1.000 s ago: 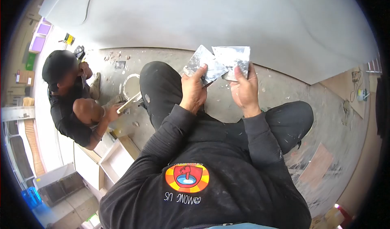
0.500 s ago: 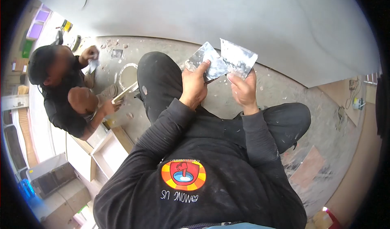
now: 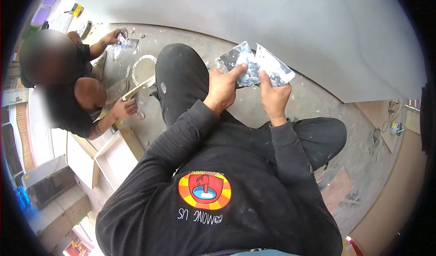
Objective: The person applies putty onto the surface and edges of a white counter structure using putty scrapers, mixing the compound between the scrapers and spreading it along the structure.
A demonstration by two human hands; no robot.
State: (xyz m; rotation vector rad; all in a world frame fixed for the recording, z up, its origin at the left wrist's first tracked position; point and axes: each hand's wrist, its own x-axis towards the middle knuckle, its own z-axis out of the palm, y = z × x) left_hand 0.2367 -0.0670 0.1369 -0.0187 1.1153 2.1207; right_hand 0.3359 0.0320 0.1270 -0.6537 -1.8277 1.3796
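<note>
Surroundings: stained grey concrete floor (image 3: 363, 158).
Pale open wooden box (image 3: 116, 158) noted at left; flat pinkish rectangular sheet (image 3: 337, 190) lying at right.

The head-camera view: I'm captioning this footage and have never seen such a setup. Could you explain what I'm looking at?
There is no machine here: a person wears the camera on their head, looking forward and down. Their bare left hand holds a smeared flat plate; their right hand holds a second plate, close beside it. Whether the plates touch is hard to tell. A large grey panel fills much of the top. On the floor lies a reddish sheet. At picture left, another person holds a pale strip.
</note>
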